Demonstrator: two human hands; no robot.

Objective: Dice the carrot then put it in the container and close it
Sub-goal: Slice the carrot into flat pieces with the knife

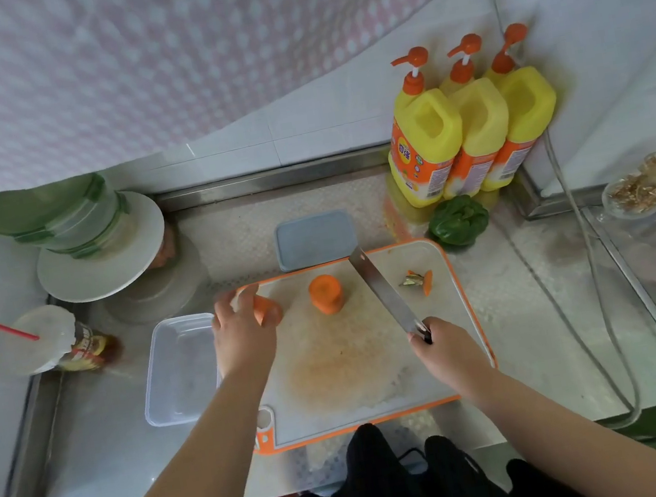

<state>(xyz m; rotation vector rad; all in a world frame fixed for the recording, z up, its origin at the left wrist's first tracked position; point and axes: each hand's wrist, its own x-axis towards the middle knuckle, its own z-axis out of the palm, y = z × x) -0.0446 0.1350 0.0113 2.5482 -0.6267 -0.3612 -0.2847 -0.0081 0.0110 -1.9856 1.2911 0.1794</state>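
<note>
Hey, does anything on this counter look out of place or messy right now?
Mostly no. The cutting board has an orange stain in its middle, and carrot trimmings lie near its right edge. At the back left, a green-lidded container sits tilted on an upturned plate.

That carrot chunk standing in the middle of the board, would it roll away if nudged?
Probably not at once: the carrot chunk stands on a flat cut end on the cutting board. Tipped over, its round sides would likely roll. It looks stiff and solid.
</note>
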